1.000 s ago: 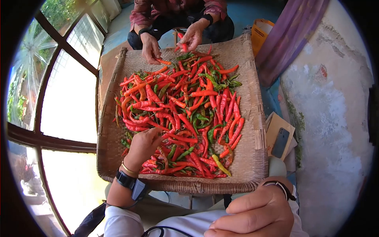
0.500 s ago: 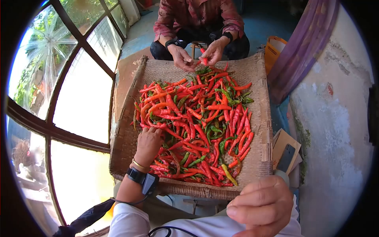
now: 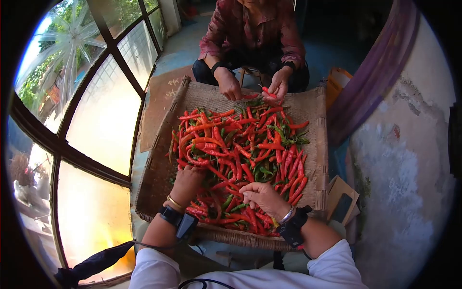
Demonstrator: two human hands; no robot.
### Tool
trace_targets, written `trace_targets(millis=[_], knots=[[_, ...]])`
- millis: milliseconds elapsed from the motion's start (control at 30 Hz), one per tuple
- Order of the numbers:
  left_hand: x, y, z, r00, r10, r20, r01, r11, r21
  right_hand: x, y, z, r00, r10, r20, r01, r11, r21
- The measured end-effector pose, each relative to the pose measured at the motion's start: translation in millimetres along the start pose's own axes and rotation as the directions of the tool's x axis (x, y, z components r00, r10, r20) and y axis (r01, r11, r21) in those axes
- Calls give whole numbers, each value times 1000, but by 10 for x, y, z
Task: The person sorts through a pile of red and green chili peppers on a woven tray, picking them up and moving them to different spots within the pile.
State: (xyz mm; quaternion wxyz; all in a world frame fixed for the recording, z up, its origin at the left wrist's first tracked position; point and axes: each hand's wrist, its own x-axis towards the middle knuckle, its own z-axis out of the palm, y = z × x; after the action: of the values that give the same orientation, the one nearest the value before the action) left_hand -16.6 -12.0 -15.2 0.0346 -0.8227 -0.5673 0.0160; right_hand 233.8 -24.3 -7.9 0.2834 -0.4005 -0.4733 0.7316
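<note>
Nearest the camera, two white sleeves ran forward, each wrist carrying a dark band. The left hand lay knuckles-up on the near left part of the chilli pile, its fingers curled down into the peppers; whether that grip had closed on any one chilli could not be told, since the fingertips were buried. The right hand rested just beside it on the near middle of the pile, fingers bent loosely over red chillies, with the thumb tucked in; what lay under the palm was hidden, so its hold could not be told either.

The chillies, mostly red with some green among them, were heaped in a flat woven tray, spread across most of its middle.

To the right of the tray, low against a stained wall, a dark phone lay on brown card. An arched window filled the left side.

At the far edge sat another person in a dark red shirt, one hand on the tray's rim, the other hand pinching a single red chilli.
</note>
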Motion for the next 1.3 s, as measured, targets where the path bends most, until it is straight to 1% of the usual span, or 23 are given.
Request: trace_targets(millis=[67, 100, 167, 200, 267, 300, 333, 400, 533, 600, 733, 800, 833, 900, 933, 1000, 1033, 1100, 1133, 1233, 1267, 1300], knots=[[10, -20, 44, 999, 20, 47, -20, 1000, -8, 6, 45, -16, 992, 108, 59, -113, 989, 96], [16, -6, -13, 999, 19, 50, -18, 1000, -11, 13, 54, -20, 992, 112, 59, -118, 988, 96], [27, 59, -153, 988, 109, 111, -89, 981, -174, 22, 76, -17, 995, 96, 42, -98, 994, 56], [33, 88, -130, 988, 108, 114, -87, 981, -176, 19, 77, -4, 994, 99, 44, -102, 993, 57], [56, 141, -75, 989, 136, -49, -145, 950, -277, 14, 67, 23, 992, 128, -6, -128, 992, 4], [43, 176, -143, 995, 102, 10, -96, 965, -243, 19, 86, 27, 992, 130, -3, -130, 992, 0], [19, 159, -154, 995, 95, 7, -91, 965, -245, 19, 117, 28, 991, 134, 18, -133, 991, -17], [-47, 87, -150, 999, -15, 41, 18, 996, -85, 20, 127, 32, 990, 137, 42, -135, 990, -44], [-99, -39, -41, 999, 3, 42, 1, 996, -86, 14, 100, 42, 987, 145, 76, -140, 988, -60], [-90, -71, 43, 1000, 10, -18, -11, 996, -88, 9, 73, 41, 981, 185, 64, -182, 982, -58], [-36, -134, 159, 999, 1, -52, -7, 993, -115, 2, 116, 36, 978, 196, 66, -191, 979, -75], [-24, -127, 139, 1000, -9, -3, 8, 998, -55, 14, 187, 13, 978, 178, 107, -175, 984, -37], [-30, -131, 135, 1000, -10, -3, 10, 998, -54, 9, 182, 17, 977, 180, 111, -178, 984, -33], [-39, -148, 127, 998, 37, -48, -41, 996, -75, 9, 182, 20, 977, 184, 111, -181, 983, -39], [-32, -145, 120, 998, 38, -48, -41, 996, -75, 11, 182, 19, 976, 188, 109, -184, 982, -45], [-12, -114, 83, 997, 72, 37, -64, 978, -197, 12, 163, 25, 977, 193, 92, -189, 981, -46], [0, -80, 44, 997, 71, 39, -62, 978, -199, 13, 156, 30, 977, 198, 78, -194, 980, -47], [28, 3, -59, 991, 117, 71, -85, 932, -351, 25, 176, 27, 978, 193, 78, -186, 979, -84], [34, 28, -85, 991, 113, 70, -81, 933, -351, 33, 190, 25, 980, 184, 75, -174, 977, -120], [47, 131, -178, 989, 140, 41, -113, 912, -393, 60, 296, 9, 987, 149, 63, -136, 977, -167], [49, 176, -245, 988, 149, -29, -147, 888, -436, 56, 300, 23, 986, 152, 65, -139, 976, -166], [52, 219, -290, 983, 155, -99, -183, 860, -476, 41, 285, 54, 995, 99, 19, -95, 986, -139]])
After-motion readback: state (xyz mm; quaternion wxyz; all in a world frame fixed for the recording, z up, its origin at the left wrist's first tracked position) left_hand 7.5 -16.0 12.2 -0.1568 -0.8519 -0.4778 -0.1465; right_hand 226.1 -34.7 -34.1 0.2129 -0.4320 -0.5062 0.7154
